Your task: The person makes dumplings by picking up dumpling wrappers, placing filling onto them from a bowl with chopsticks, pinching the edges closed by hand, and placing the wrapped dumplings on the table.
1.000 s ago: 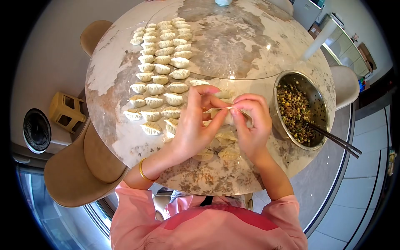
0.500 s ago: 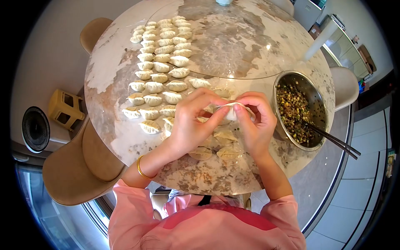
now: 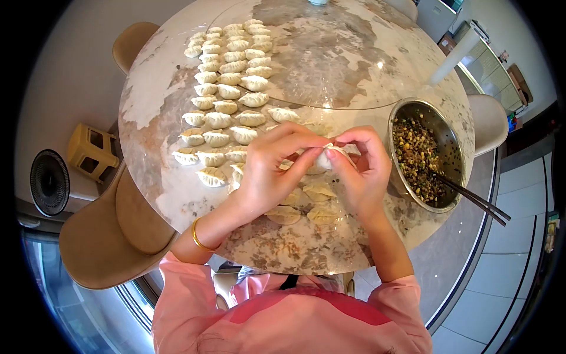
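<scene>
Dumpling: up between both hands, just above the desk, left of the bowl. Left hand and right hand close together, fingertips of both pinched on its top edge. Lower part partly hidden by fingers. Under and in front of the hands: a few flatter dough pieces on the desk. Beyond the left hand: pleated dumplings in rough columns running toward the far side. Right of the right hand, near it: metal bowl with chopped filling, dark chopsticks leaning out over the rim. Gold bangle on left wrist.
</scene>
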Tool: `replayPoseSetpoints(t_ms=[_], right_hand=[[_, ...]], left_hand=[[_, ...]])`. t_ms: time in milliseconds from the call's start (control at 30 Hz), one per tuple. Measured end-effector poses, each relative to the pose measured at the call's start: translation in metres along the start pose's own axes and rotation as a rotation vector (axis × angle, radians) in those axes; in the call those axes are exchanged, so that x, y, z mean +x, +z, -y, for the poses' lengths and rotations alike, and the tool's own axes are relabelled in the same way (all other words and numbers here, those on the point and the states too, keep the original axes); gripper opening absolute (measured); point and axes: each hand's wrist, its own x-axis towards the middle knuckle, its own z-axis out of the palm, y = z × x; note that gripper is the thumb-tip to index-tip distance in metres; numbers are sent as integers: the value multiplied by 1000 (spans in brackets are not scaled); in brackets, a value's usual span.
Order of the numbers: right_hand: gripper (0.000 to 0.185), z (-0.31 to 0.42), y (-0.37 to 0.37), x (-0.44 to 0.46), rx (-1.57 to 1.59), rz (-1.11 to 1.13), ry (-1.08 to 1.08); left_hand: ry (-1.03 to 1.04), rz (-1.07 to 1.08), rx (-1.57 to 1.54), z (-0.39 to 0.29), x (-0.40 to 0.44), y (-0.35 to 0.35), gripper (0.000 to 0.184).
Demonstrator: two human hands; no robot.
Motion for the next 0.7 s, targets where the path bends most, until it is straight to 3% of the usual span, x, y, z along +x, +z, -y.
replayPoseSetpoints(t_ms=[333,400,700], right_hand=[[10,-4,-6,1,-157,53,-103],[10,-4,-6,-1,-172,41,-143],[13,4,-3,1,-12,36,62]], left_hand=[[-133,-44,-73,-3,-3,3,33],[-139,-35,-88,-3,-3,5,28],[-183,-36,-20,1,2,-1,9]])
